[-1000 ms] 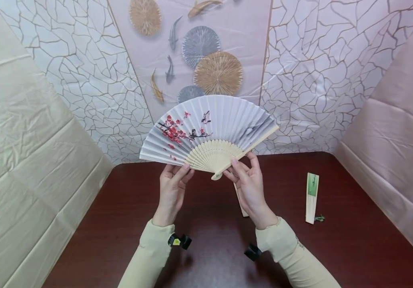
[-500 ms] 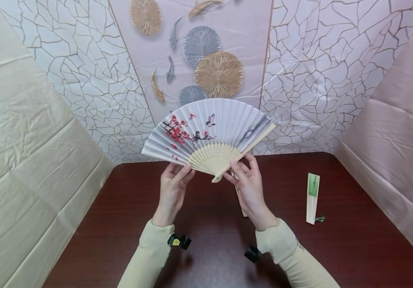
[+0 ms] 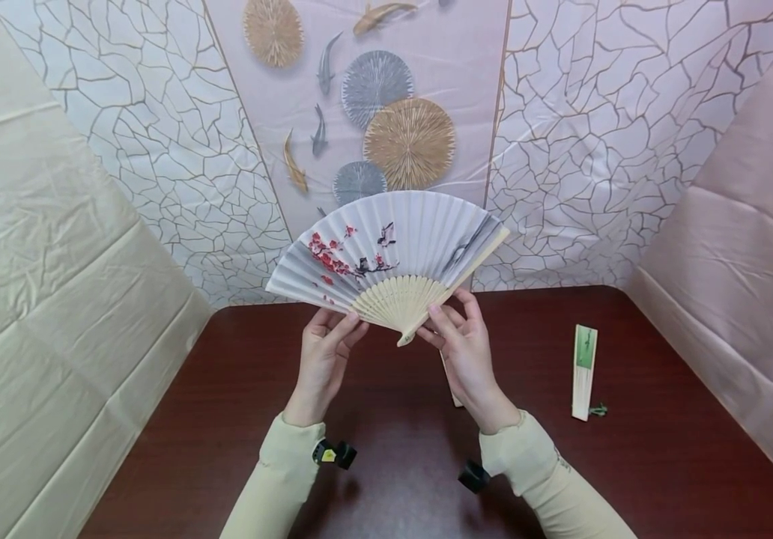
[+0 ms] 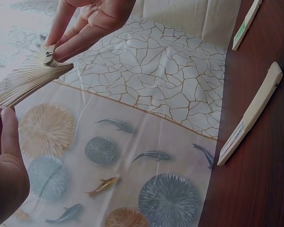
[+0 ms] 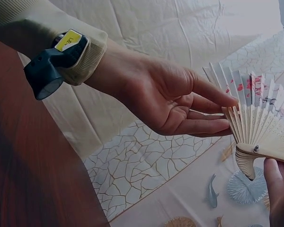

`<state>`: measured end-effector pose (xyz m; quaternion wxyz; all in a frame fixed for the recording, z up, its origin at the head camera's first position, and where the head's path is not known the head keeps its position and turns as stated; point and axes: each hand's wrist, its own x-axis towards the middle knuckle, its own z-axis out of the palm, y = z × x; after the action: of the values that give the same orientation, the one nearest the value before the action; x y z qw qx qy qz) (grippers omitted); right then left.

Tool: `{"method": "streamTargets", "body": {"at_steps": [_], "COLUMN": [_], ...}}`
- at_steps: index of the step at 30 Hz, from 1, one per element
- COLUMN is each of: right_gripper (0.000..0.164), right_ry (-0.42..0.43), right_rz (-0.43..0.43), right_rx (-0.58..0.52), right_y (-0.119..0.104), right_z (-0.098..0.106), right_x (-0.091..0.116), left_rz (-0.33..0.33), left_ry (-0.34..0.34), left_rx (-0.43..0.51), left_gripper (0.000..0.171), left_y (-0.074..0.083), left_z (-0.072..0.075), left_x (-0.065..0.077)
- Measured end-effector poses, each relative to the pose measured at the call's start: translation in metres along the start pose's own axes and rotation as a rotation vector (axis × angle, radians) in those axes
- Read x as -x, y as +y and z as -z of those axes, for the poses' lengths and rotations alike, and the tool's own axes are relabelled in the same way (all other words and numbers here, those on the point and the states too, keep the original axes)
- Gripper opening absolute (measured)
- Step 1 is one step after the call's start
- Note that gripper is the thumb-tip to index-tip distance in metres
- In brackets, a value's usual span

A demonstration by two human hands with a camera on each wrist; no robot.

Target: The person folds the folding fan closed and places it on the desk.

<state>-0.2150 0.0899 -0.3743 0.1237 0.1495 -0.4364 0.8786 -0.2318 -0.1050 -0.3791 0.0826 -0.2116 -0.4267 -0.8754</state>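
Note:
A spread folding fan [image 3: 420, 239] with a white leaf, red blossoms, birds and pale ribs is held up above the table. My left hand [image 3: 322, 359] pinches its left edge where ribs meet leaf, thumb in front. On the other side my right hand [image 3: 470, 355] pinches the right guard stick close to the pivot. The right wrist view shows the left hand [image 5: 165, 99] with its thumb on the outermost rib and the fan's pivot end [image 5: 255, 149] beside the right hand [image 5: 279, 184]. Ribs [image 4: 23, 85] appear nearly edge-on in the left wrist view.
A folded fan with a green leaf [image 3: 586, 348] and green tassel [image 3: 598, 409] lies on the right of the dark red table [image 3: 225, 419]. Another folded fan [image 4: 251, 118] lies nearer, mostly hidden behind my right hand in the head view. Patterned cloth [image 3: 562, 150] stands behind.
The fan has sunk slightly and its spread has narrowed a little, its right edge moving inward. Both hands keep their grip and have barely moved.

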Motion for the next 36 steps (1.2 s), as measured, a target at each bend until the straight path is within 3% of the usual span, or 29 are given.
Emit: {"method": "streamTargets", "body": {"at_steps": [13,22,36], "right_gripper": [0.03,0.032,0.031], "right_ry": [-0.028,-0.048,-0.074], "right_rz": [0.001,-0.037,-0.096], "right_rx": [0.014,0.067,0.084], "right_y": [0.0,0.0,-0.001], "right_z": [0.002,0.005,0.009], "right_x": [0.001,0.004,0.003], "left_rz": [0.014,0.037,0.08], "left_ry": [-0.005,-0.04,-0.025], "left_rx": [-0.03,-0.052,-0.086], "left_gripper": [0.034,0.036,0.033], "left_y": [0.001,0.0,0.001], "left_z": [0.003,0.006,0.006], "left_x": [0.002,0.004,0.003]}}
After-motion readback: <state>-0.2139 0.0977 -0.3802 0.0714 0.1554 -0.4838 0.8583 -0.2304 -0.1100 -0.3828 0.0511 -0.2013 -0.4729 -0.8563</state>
